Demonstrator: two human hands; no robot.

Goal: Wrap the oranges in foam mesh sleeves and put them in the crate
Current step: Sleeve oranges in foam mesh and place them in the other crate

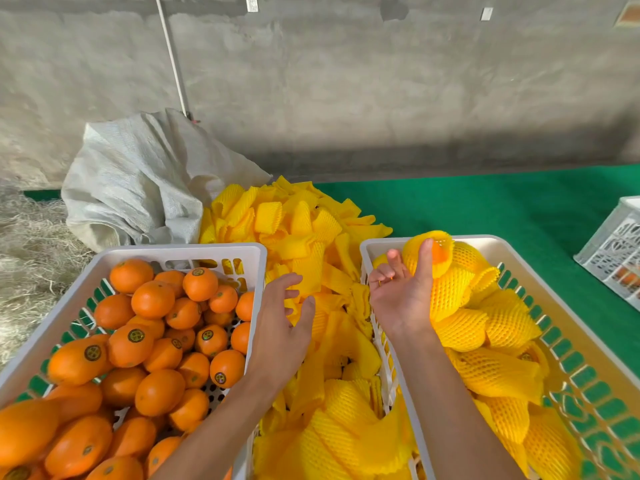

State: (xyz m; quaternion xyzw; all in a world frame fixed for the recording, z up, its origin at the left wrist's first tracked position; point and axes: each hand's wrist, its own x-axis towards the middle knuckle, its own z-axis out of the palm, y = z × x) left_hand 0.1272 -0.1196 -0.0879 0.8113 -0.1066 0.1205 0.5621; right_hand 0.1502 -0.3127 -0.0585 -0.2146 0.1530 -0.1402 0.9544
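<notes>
Bare round oranges [152, 299]: smooth, faintly glossy peel, small round paper-like stickers. White perforated plastic crate on the left [180, 251]: smooth, matt. Loose yellow foam mesh sleeves [304, 237]: soft, netted, matt. White plastic crate on the right [491, 242]: same finish. Green floor covering [485, 209]: felt-like, matt. Grey woven sack [138, 181]: coarse, creased. Grey wall [346, 81]: rough, like concrete.
</notes>
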